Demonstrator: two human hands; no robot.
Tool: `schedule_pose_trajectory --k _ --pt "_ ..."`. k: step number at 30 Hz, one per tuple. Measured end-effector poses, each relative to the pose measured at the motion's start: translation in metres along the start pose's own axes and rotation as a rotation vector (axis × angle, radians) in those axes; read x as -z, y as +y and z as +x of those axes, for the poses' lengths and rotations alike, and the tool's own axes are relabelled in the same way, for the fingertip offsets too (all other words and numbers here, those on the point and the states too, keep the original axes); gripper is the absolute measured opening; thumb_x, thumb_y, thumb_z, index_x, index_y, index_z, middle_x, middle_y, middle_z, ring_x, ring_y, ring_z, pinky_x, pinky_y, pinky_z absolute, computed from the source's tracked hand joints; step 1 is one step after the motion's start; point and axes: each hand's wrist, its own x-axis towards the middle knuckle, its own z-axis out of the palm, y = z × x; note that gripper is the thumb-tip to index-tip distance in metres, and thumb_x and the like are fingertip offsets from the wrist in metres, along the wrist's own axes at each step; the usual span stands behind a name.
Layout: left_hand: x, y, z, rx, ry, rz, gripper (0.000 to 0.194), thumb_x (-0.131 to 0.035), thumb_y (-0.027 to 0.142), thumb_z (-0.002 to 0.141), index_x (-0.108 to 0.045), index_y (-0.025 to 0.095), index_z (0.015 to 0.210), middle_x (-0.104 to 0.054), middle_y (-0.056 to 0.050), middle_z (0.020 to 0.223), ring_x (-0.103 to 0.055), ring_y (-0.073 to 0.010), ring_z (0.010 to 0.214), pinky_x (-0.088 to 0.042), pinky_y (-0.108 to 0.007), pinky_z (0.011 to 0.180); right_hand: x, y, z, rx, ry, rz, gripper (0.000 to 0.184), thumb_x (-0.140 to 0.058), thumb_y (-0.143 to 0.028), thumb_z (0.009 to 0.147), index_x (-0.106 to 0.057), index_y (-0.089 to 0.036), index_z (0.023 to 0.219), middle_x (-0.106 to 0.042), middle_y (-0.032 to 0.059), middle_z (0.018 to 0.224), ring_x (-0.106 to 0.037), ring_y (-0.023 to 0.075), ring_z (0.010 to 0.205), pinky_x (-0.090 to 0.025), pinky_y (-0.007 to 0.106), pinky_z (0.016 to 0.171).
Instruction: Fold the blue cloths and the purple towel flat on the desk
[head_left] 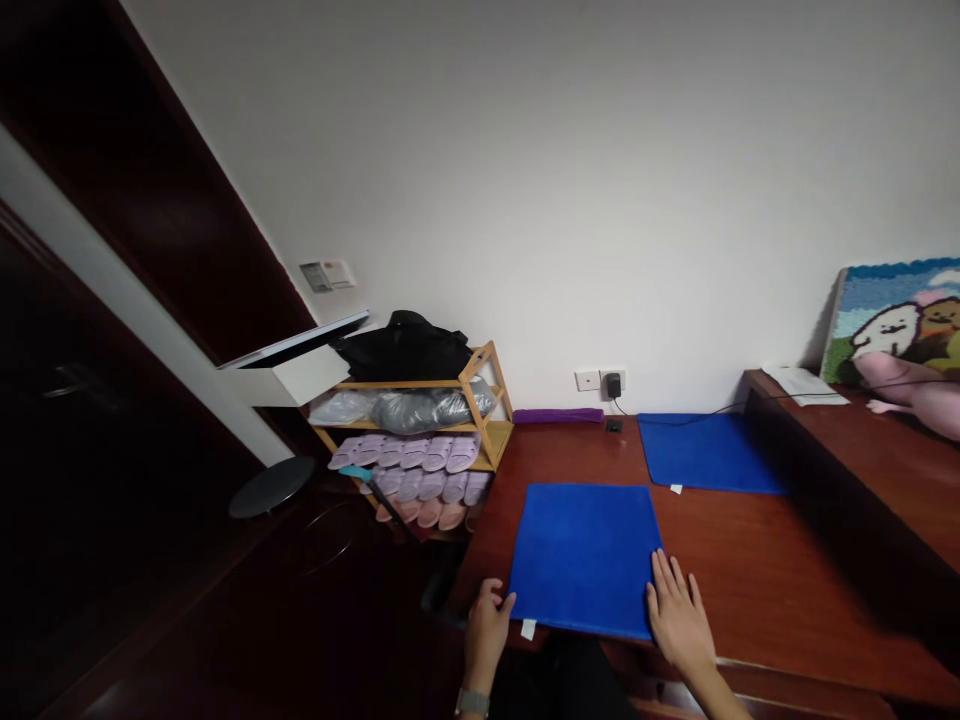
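A blue cloth (585, 560) lies spread flat near the front edge of the reddish-brown table, a small white tag (528, 629) sticking out at its lower left corner. Beside its left edge is my left hand (487, 625), fingers loosely bent and thumb apart from them, the thumb tip at the cloth's edge. My right hand (679, 610) lies flat with fingers stretched out, at the cloth's right edge and partly over the bare wood. Farther back, a second blue cloth (709, 453) lies flat with its own white tag (676, 489).
A rolled purple cloth (559, 415) lies along the wall, near a plugged-in black adapter (614, 385) with a cable. At left stands a wooden rack (487, 400) of slippers (435, 453). A raised shelf (885, 440) borders the table's right side, holding papers (802, 385).
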Motion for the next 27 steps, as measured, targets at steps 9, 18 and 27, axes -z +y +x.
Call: schedule_pose_trajectory --k 9,18,27 --pt "-0.013 -0.009 -0.004 0.010 0.072 -0.064 0.039 -0.045 0.043 0.090 -0.064 0.018 0.113 -0.076 -0.009 0.094 -0.074 -0.0288 0.095 -0.055 -0.037 0.086 0.000 0.000 -0.014 -0.004 0.012 0.054 0.070 -0.018 -0.045 0.100 -0.032 -0.012 0.159 -0.028 0.0056 0.166 -0.022 0.0269 0.154 -0.017 0.051 0.126" --pt "-0.011 0.008 -0.007 -0.130 0.300 0.119 0.040 -0.038 0.033 0.092 -0.071 0.018 0.109 -0.071 -0.016 0.117 -0.066 -0.0328 0.111 -0.050 -0.046 0.102 -0.010 -0.001 -0.023 0.022 0.052 0.051 0.069 -0.021 -0.043 0.099 -0.037 -0.009 0.157 -0.027 0.0065 0.165 -0.022 0.0275 0.154 -0.016 0.052 0.126" --pt "-0.124 0.165 -0.056 -0.787 -0.223 0.215 0.051 -0.028 0.042 0.106 -0.044 0.035 0.154 -0.038 0.000 0.164 -0.033 -0.0251 0.151 -0.028 -0.050 0.125 -0.015 0.004 -0.024 0.086 0.048 0.040 0.065 -0.022 -0.038 0.099 -0.047 -0.011 0.152 -0.031 0.0090 0.164 -0.022 0.0307 0.154 -0.014 0.056 0.126"
